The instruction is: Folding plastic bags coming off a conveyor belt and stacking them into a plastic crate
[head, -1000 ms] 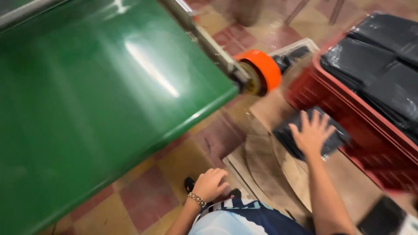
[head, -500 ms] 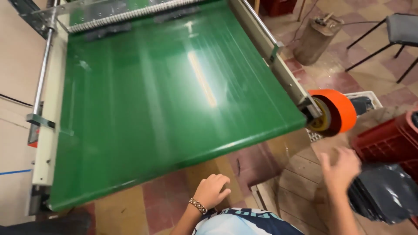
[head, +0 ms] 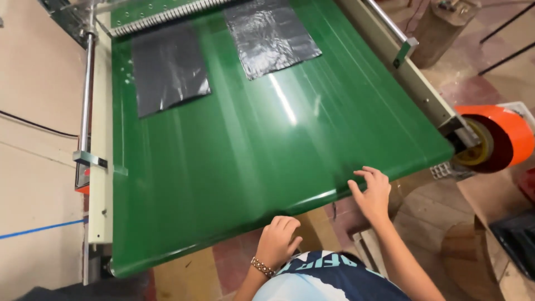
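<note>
A wide green conveyor belt [head: 251,139] slopes toward me. Two flat black plastic bags lie on its far end, one at the left [head: 169,69] and one at the right [head: 271,34]. My right hand [head: 372,192] hovers with fingers spread at the belt's near right edge and holds nothing. My left hand [head: 278,241] hangs below the belt's near edge, fingers loosely curled and empty, a beaded bracelet on the wrist.
An orange roll [head: 496,139] sits on the shaft at the belt's right end. A metal rail [head: 86,95] runs along the left side. A dark stack [head: 515,239] lies on cardboard at the lower right, on a tiled floor [head: 462,83].
My view has swung left from the red crate to the belt. My right hand left the dark stack and rose to the belt's edge. Two bags came into view.
</note>
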